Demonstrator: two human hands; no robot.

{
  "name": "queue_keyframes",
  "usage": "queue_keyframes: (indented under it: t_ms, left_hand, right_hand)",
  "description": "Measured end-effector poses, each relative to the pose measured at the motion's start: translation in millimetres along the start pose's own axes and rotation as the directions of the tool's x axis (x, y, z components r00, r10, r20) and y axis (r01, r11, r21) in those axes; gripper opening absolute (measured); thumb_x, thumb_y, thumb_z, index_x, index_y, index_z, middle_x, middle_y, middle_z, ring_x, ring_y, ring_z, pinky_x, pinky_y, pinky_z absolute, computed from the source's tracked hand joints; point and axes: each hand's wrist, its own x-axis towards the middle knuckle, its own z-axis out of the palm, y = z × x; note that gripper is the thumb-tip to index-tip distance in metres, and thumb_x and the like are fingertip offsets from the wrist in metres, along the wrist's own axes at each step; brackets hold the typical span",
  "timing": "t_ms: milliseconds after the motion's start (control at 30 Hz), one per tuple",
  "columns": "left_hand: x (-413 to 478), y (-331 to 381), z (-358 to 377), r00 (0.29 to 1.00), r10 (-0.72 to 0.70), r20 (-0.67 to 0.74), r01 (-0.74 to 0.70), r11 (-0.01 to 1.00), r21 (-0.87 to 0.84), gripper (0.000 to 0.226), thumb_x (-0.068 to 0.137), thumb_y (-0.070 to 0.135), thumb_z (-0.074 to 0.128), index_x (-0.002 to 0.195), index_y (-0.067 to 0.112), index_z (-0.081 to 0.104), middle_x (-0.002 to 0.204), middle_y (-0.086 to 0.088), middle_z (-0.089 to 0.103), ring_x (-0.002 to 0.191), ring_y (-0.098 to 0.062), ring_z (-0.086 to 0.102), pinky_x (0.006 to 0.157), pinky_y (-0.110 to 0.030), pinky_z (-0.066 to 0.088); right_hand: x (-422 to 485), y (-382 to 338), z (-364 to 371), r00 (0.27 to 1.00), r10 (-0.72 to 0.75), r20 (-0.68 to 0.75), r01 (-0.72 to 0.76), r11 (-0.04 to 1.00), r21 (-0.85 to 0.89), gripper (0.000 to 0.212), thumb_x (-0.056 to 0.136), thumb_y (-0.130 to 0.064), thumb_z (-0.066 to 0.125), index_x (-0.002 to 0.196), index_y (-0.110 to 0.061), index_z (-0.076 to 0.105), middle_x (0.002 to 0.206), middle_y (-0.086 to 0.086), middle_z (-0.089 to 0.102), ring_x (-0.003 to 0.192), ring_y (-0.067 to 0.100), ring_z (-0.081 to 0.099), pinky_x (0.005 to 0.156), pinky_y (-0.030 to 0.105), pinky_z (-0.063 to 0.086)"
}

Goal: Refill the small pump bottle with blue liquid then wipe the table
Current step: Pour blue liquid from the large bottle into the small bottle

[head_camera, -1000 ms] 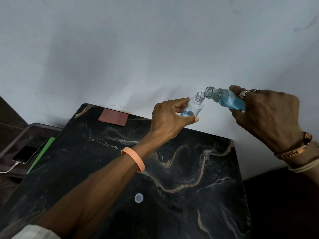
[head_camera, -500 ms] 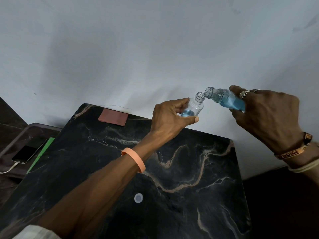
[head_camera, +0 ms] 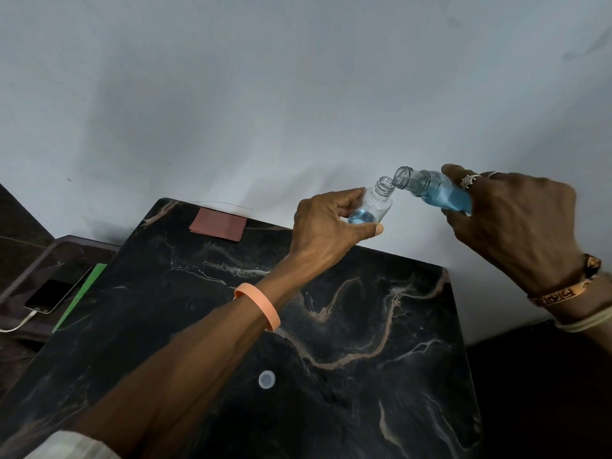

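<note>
Little has moved since the earlier frame: from the head camera I see my left hand (head_camera: 326, 223) still clamped around the small bottle (head_camera: 372, 207), a shallow blue pool in its base. Just right of it, my right hand (head_camera: 516, 220) grips the larger bottle (head_camera: 437, 190) of blue liquid, tilted, mouth touching mouth. Below both hands, a white cap (head_camera: 266, 379) lies on the bench (head_camera: 381, 392); a brown cloth (head_camera: 218, 224) lies left of my left hand.

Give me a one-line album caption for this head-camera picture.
Left hand steadies a small bottle while the right hand tips a larger bottle of blue liquid toward its mouth.
</note>
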Motion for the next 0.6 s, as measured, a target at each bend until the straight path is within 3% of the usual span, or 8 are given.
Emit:
queue_keyframes:
  t_ms: [300, 467, 600]
  left_hand:
    - [-0.1, -1.2, 0.0, 1.0, 0.018, -0.01, -0.018, 1.0, -0.021, 0.058, 0.061, 0.029, 0.093, 0.115, 0.023, 0.073, 0.105, 0.017, 0.073, 0.086, 0.01, 0.068, 0.079, -0.014, 0.056]
    - [0.0, -2.0, -0.2, 1.0, 0.006, -0.001, -0.006, 1.0, -0.011, 0.06, 0.062, 0.03, 0.093, 0.117, 0.023, 0.072, 0.109, 0.01, 0.075, 0.091, 0.006, 0.069, 0.085, -0.023, 0.058]
    - [0.0, -2.7, -0.8, 1.0, 0.004, 0.002, -0.004, 1.0, 0.004, 0.062, 0.063, 0.031, 0.092, 0.12, 0.022, 0.071, 0.111, 0.009, 0.074, 0.093, 0.004, 0.069, 0.086, -0.022, 0.057]
  right_hand:
    - [0.4, 0.0, -1.4, 1.0, 0.0, 0.013, 0.0, 1.0, -0.018, 0.045, 0.084, -0.026, 0.07, 0.128, -0.016, 0.065, 0.071, 0.014, 0.067, 0.059, 0.037, 0.061, 0.053, 0.026, 0.028]
    - [0.0, -0.2, -1.1, 1.0, -0.013, 0.007, 0.013, 1.0, -0.007, 0.049, 0.081, -0.024, 0.073, 0.129, -0.015, 0.064, 0.074, 0.015, 0.068, 0.059, 0.038, 0.061, 0.054, 0.026, 0.027]
    - [0.4, -0.6, -0.9, 1.0, -0.018, 0.002, 0.018, 1.0, -0.005, 0.048, 0.08, -0.023, 0.074, 0.127, -0.016, 0.065, 0.071, 0.014, 0.067, 0.057, 0.038, 0.06, 0.053, 0.026, 0.031]
